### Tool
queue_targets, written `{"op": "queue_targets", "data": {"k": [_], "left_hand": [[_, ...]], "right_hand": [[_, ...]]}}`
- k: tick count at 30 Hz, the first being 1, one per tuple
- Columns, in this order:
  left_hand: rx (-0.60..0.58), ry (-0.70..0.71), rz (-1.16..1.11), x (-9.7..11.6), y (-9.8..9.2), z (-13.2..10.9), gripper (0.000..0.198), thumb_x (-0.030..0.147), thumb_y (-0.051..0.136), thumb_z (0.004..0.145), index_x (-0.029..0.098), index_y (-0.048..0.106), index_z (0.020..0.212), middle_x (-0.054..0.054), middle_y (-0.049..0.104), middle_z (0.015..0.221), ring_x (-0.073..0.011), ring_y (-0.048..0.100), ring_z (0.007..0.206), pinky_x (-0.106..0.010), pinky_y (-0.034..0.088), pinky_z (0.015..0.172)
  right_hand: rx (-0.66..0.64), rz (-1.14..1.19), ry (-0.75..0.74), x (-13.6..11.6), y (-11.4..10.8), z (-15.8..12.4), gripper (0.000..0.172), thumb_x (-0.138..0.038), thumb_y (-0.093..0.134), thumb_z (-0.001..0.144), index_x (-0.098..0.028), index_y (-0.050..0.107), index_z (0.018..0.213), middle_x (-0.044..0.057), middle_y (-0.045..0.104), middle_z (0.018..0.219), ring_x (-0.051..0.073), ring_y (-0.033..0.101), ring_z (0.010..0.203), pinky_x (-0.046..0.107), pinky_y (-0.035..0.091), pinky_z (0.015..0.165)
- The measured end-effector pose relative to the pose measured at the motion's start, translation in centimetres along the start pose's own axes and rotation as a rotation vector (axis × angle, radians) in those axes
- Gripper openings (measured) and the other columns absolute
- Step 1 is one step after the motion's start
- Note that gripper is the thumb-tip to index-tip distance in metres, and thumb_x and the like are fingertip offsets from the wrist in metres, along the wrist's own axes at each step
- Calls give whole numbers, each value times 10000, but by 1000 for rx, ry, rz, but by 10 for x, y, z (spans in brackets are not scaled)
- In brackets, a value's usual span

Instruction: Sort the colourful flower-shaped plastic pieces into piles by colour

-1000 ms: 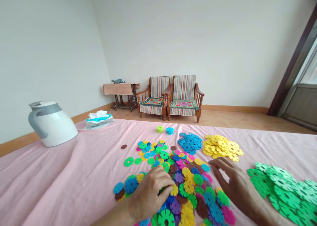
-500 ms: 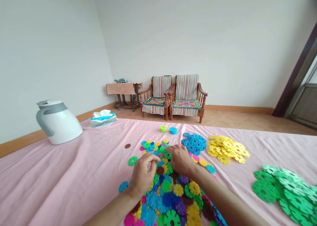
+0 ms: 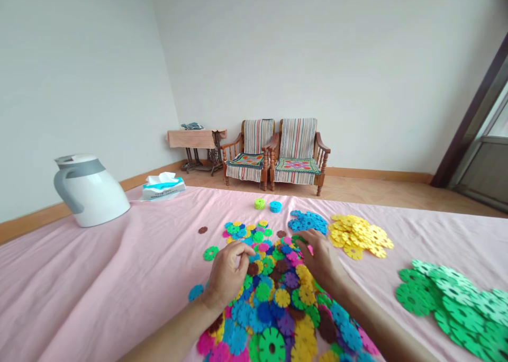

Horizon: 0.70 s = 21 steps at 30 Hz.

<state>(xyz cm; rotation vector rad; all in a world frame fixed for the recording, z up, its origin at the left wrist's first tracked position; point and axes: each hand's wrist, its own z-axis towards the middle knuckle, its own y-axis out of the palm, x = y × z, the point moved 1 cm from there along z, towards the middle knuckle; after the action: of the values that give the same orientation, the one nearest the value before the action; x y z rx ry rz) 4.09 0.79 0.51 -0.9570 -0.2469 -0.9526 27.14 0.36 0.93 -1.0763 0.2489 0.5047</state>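
Note:
A spread-out heap of small notched plastic snowflake discs [image 3: 282, 298] in mixed colours lies before me. My left hand [image 3: 229, 269] rests at the heap's left side, its fingers curled in; whatever they hold, if anything, is hidden. At the heap's upper right, my right hand [image 3: 320, 256] has its fingertips closed on a green snowflake disc [image 3: 298, 238], which is partly covered by the fingers. Just beyond that hand is a pile of blue discs [image 3: 307, 222]. One brown disc [image 3: 202, 229] and a green disc [image 3: 211, 253] lie apart on the left.
Yellow discs [image 3: 359, 235] and larger green discs [image 3: 456, 304] are piled to the right. Short stacks, lime green [image 3: 259, 204] and blue [image 3: 275, 207], stand behind the heap. A white jug [image 3: 99, 195] and tissue box [image 3: 163, 186] occupy the left of the pink cloth [image 3: 159, 256].
My right hand has moved right, from the heap's upper middle to its right edge, with a green disc at its fingertips. The left hand has stayed nearly still. The view has shifted slightly.

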Motion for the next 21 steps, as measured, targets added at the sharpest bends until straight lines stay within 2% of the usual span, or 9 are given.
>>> {"op": "queue_targets", "data": {"k": [9, 13, 17, 21], "left_hand": [[-6, 4, -1, 6, -3, 4, 218, 119, 458, 770, 191, 662, 741, -16, 706, 758, -158, 659, 715, -255, 520, 688], [-13, 0, 9, 3, -2, 3, 222, 120, 464, 769, 193, 673, 753, -10, 707, 759, -157, 661, 696, -247, 522, 653], [-4, 11, 12, 0, -1, 3, 222, 118, 471, 766, 204, 676, 766, 10, 685, 698, -151, 657, 675, -235, 519, 630], [-8, 18, 17, 0, -1, 4, 221, 122, 466, 773, 202, 671, 761, 10, 673, 683, -151, 654, 675, -239, 520, 647]], "right_hand": [[212, -106, 367, 102, -101, -46, 329, -388, 409, 802, -193, 666, 867, 78, 720, 779, 227, 651, 702, 312, 435, 630], [286, -273, 699, 152, -140, -66, 351, -485, 480, 735, -262, 716, 869, 125, 728, 860, 292, 647, 764, 359, 396, 592], [363, -372, 860, 191, -162, -85, 299, -484, 554, 663, -284, 759, 749, 219, 713, 797, 311, 607, 600, 438, 310, 563], [437, -444, 892, 217, -168, -102, 193, -408, 585, 623, -326, 754, 664, 188, 714, 713, 157, 459, 377, 439, 264, 544]]}}
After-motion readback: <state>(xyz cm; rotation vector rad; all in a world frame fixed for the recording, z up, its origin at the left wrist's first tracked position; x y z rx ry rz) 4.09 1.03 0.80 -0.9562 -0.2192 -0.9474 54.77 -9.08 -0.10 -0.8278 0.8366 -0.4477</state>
